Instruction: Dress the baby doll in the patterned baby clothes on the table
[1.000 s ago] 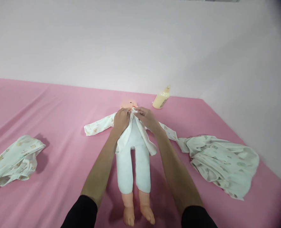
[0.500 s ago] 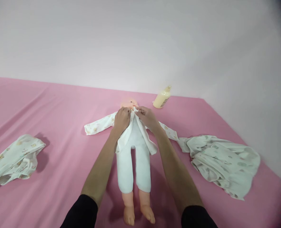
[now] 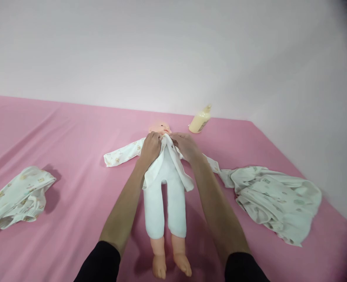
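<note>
On the pink sheet's far side sits a yellowish bottle, contents unclear. Centrally lies the doll in an open white jacket, its collar pinched by the left hand; the right hand touches it, grip unclear. Crumpled printed cloths flank it, left and right.

A pale yellow bottle sits beyond the right grip, near the white wall. Well right of that grip, a crumpled printed white cloth lies on the pink sheet; well left of the left grip lies a bunched printed garment.
</note>
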### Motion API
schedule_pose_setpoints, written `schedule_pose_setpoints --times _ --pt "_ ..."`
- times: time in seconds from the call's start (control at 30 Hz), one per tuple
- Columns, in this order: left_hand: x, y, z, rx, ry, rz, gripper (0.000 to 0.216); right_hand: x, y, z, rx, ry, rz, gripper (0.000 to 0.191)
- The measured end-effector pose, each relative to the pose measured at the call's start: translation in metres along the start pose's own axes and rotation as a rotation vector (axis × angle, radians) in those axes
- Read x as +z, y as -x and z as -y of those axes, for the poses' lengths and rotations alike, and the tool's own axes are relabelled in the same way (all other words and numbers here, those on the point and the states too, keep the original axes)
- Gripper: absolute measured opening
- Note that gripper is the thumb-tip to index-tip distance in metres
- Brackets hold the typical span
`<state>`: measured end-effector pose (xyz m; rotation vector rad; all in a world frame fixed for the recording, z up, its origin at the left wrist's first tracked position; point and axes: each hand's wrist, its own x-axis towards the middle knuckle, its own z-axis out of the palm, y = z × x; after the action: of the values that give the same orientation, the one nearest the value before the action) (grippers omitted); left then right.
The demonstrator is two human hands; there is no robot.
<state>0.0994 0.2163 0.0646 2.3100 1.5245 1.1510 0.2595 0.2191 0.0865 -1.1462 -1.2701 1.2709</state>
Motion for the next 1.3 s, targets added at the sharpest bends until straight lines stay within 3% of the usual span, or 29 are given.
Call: schedule_pose_setpoints --times 0.33,0.53,0.93,1.17,1.3 --pt "-0.001 0.002 -0.001 0.118 -0.101 0.009 0.023 0.0 -0.012 -0.003 0.151 -0.352 -0.024 0.012" --pt "-0.002 0.001 0.0 0.112 -0.092 0.009 0.023 0.005 -0.011 -0.003 0.127 -0.295 -0.002 0.009" --pt "-0.002 0.002 0.0 0.087 -0.072 0.013 0.023 0.008 -0.009 -0.003 0.021 -0.037 -0.109 0.017" --pt "0.0 0.003 0.0 0.084 -0.095 0.014 0.023 0.007 -0.009 0.002 0.079 -0.255 -0.034 0.017" --pt "0.0 0.002 0.0 0.089 -0.112 0.02 0.022 0.002 -0.007 0.004 0.09 -0.172 -0.028 0.019"
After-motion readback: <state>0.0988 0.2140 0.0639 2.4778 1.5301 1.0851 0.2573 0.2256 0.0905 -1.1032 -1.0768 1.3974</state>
